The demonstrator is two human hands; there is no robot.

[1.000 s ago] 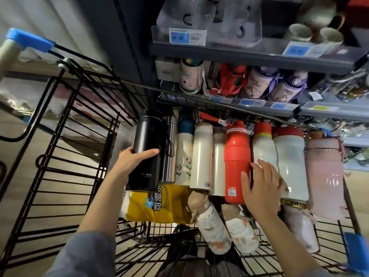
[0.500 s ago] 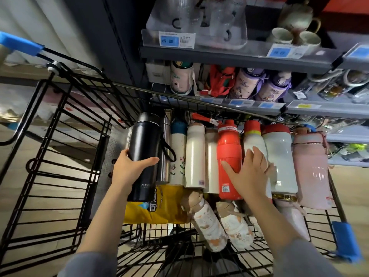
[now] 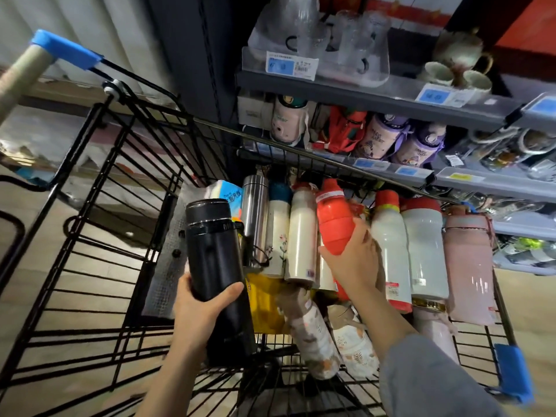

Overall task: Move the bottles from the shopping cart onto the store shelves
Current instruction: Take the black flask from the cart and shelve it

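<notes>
Left hand (image 3: 200,308) grips black flask (image 3: 218,266) by its lower body, lifted upright clear of the bottle row; right hand (image 3: 355,263) clasps red sports bottle (image 3: 335,222), tilted out of the row along the far wall of the shopping cart (image 3: 90,266), below the store shelves (image 3: 376,96).

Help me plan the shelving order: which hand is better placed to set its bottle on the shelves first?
Probably the right hand: its red bottle sits nearer the store shelves. The left hand holds the black flask farther back, above the cart.
</notes>
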